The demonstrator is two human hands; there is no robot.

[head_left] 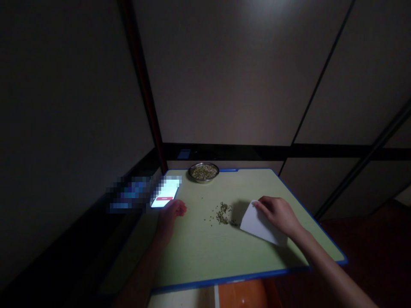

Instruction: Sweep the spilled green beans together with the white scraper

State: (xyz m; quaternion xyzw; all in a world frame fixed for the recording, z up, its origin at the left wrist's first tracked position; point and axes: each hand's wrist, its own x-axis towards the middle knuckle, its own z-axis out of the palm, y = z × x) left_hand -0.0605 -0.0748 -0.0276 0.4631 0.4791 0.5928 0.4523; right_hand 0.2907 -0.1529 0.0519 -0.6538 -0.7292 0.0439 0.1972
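Note:
A small pile of green beans (222, 213) lies scattered in the middle of a pale green table (199, 252) with a blue edge. My right hand (278, 213) grips a white card (259, 223) from above, its edge standing on the table just right of the beans. My left hand (172, 212) rests on the table at the left, fingers curled loosely, right below a lit phone (165, 192). I cannot see anything in the left hand. A metal bowl (204, 172) with more beans stands at the table's far edge.
Walls close the space behind and to the left of the table. A dark red pole (144, 85) runs up from the table's far left corner. Something orange (244, 295) shows under the near edge. The room is dim.

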